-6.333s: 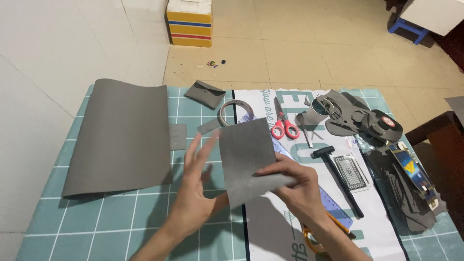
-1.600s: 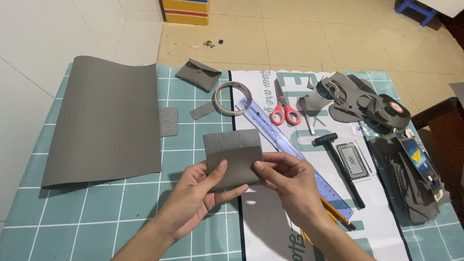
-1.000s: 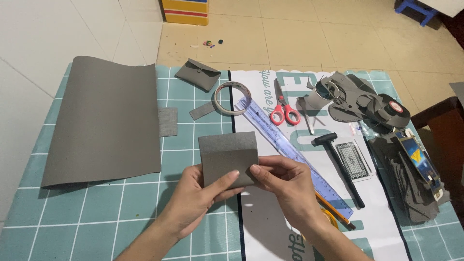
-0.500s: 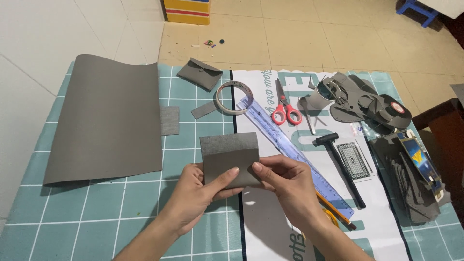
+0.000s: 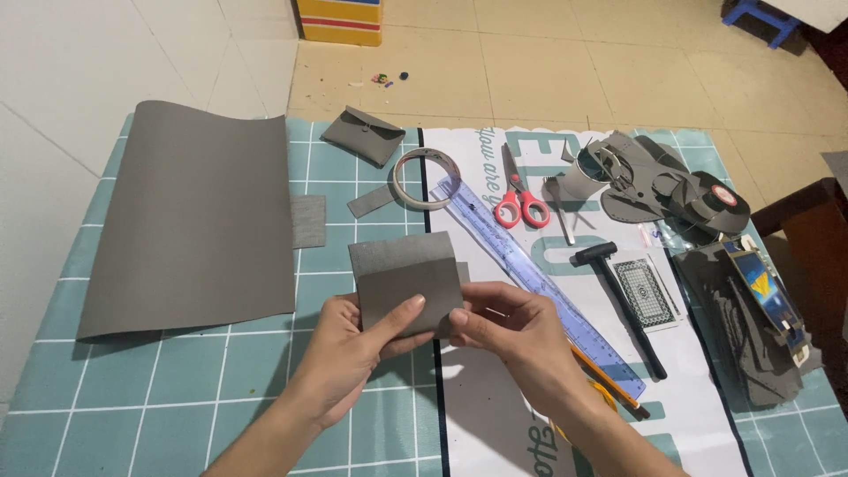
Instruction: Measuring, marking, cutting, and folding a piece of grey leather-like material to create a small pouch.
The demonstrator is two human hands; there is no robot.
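A folded grey leather piece (image 5: 405,274) is held just above the teal cutting mat (image 5: 177,389), its lower part doubled up so a fold line runs across it. My left hand (image 5: 358,349) grips its lower left corner, thumb pressed on the front. My right hand (image 5: 517,331) pinches its lower right edge. Both hands hold the same piece near the middle of the table.
A large grey leather sheet (image 5: 199,216) lies at the left. A small grey pouch (image 5: 364,135), tape ring (image 5: 426,177), red scissors (image 5: 519,199), blue ruler (image 5: 539,283), black hammer (image 5: 618,296) and grey scraps (image 5: 742,327) crowd the right half. A dark chair (image 5: 808,238) stands beside the table.
The flat grey piece was folded in half, then shifted slightly right and nearer; both hands keep hold of its lower edge.
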